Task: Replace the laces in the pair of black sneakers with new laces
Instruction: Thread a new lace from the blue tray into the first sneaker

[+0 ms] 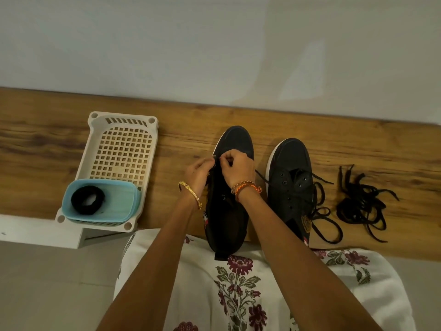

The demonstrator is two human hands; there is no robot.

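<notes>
hands (220, 172) pinch lace at left sneaker (229, 194), basket (119, 149) beside.

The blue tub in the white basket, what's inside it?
Inside the blue tub, which sits at the near end of the white basket, lies one coiled black lace. Pale tub floor shows through the coil's middle; what lies directly beneath the coil itself is covered.

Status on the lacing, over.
Both hands pinching lace at left sneaker's toe eyelets. Right sneaker partly laced. Loose lace pile far right. Nothing blocking.
</notes>
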